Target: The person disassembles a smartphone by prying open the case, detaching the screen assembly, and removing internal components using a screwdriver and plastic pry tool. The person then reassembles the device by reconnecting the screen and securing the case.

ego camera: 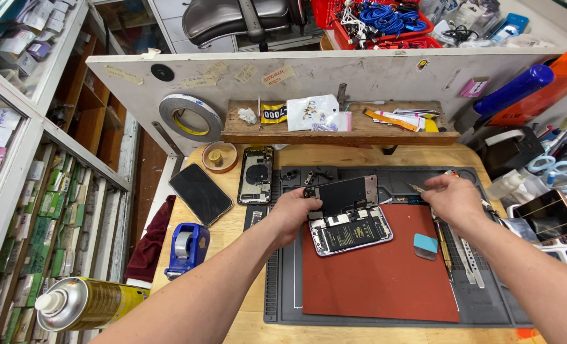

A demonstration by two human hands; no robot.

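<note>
An opened smartphone [350, 230] lies on a red mat [379, 280], its battery and boards exposed. Its dark screen panel [342, 193] is lifted up and tilted back from the body. My left hand [291, 211] grips the left edge of the phone and screen panel. My right hand [452, 199] hovers at the right of the phone, pinching thin tweezers [417, 188] whose tip points left toward the screen panel. A small teal pick [425, 244] rests on the mat just below my right hand.
A grey work mat [283, 286] lies under the red one. Left of it are a phone back housing [256, 174], a dark phone [200, 193], a blue tape dispenser [188, 248] and a spray can [86, 304]. A wooden shelf [341, 132] stands behind; tool trays [551, 216] sit right.
</note>
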